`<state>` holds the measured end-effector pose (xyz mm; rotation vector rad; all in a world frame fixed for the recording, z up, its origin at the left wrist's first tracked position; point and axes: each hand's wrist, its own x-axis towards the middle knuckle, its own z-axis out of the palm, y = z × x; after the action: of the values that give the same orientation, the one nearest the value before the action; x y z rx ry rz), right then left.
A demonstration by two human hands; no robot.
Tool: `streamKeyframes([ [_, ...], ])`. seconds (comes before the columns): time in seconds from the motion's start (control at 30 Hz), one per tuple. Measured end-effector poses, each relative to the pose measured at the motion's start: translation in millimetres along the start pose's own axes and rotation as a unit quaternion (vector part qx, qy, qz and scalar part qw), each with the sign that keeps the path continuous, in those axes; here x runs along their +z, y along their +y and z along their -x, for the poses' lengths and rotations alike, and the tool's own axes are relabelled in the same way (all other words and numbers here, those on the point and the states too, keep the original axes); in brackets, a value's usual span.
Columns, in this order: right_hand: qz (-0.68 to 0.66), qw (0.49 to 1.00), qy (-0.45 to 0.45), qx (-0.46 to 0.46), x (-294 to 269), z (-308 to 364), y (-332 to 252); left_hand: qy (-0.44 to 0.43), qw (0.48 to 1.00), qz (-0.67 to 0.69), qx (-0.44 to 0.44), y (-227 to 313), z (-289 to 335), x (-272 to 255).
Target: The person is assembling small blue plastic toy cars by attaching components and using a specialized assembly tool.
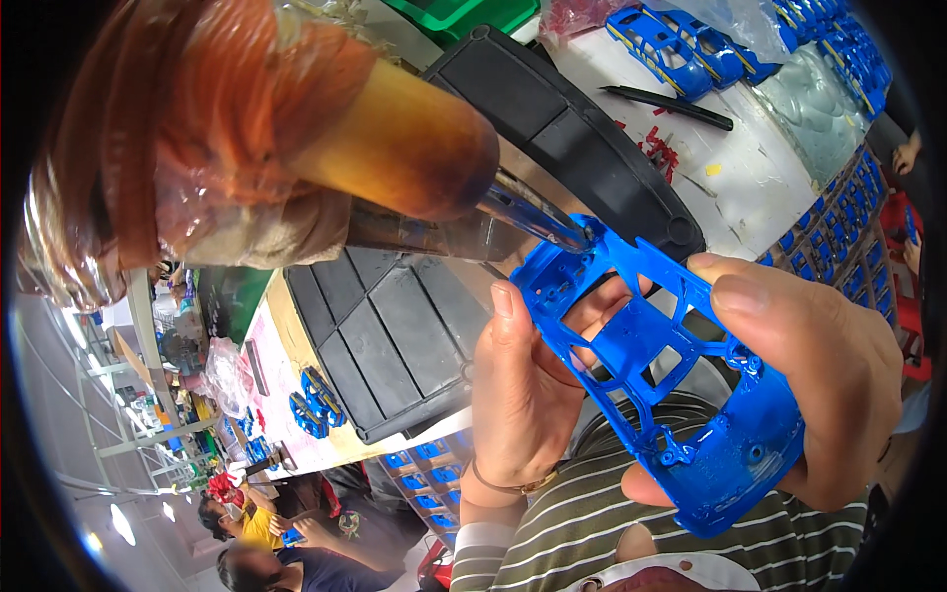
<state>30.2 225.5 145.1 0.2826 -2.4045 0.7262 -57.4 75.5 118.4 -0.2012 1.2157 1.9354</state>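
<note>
A blue plastic toy car body (pixel 631 335) is tilted between my two hands, its hollow inside facing up. My left hand (pixel 523 385) closes on its far left side, thumb at the edge. Around the right side and near end wraps my right hand (pixel 819 365), thumb on top. A shiny metal rod (pixel 538 212) reaches down to the far end of the body; its tip appears to touch there, though the exact contact is too small to tell. The rod comes out of a thick tan-and-brown handle-like cylinder (pixel 424 148), wrapped in orange-brown and clear film.
Black ribbed panels (pixel 385 340) lie behind the rod. More blue car bodies (pixel 681 49), a black pen-like tool (pixel 671 107) and red scraps (pixel 659 153) are on the white table. Compartment trays (pixel 848 237) of blue parts stand at right. Other people (pixel 261 533) sit lower left.
</note>
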Motion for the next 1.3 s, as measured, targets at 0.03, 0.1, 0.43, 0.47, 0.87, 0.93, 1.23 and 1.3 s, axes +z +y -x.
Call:
streamKeyframes([
  [0.03,-0.001,1.000,-0.002,0.003,-0.2,-0.1,-0.4,-0.020,0.999,0.030,-0.007,-0.5,-1.6,-4.4],
  [0.1,-0.008,1.000,-0.003,0.009,-4.4,0.3,0.4,-0.087,0.990,0.108,-0.016,-4.4,-6.1,-20.7],
  [0.43,-0.007,1.000,0.009,0.006,1.2,0.0,-2.1,-0.016,0.998,-0.011,0.055,-7.0,-4.3,-10.7],
  [0.47,-0.018,1.000,0.001,0.013,0.3,0.2,-2.6,-0.021,0.998,-0.009,0.057,-6.8,-3.8,-10.6],
  [0.87,0.005,0.998,-0.048,0.047,-3.4,13.6,5.5,-0.036,0.997,0.064,0.012,-20.4,-10.4,-10.1],
  [0.93,0.021,0.998,-0.041,0.043,-5.4,18.5,4.3,-0.051,0.997,0.061,-0.009,-25.9,-8.8,-12.8],
  [1.23,0.098,0.994,-0.014,-0.036,-13.7,52.5,-3.5,-0.046,0.941,-0.271,0.199,-39.9,-6.2,-7.0],
  [1.3,0.109,0.992,-0.022,-0.058,-13.8,61.1,-3.2,-0.044,0.917,-0.310,0.247,-49.2,-7.7,-4.7],
])
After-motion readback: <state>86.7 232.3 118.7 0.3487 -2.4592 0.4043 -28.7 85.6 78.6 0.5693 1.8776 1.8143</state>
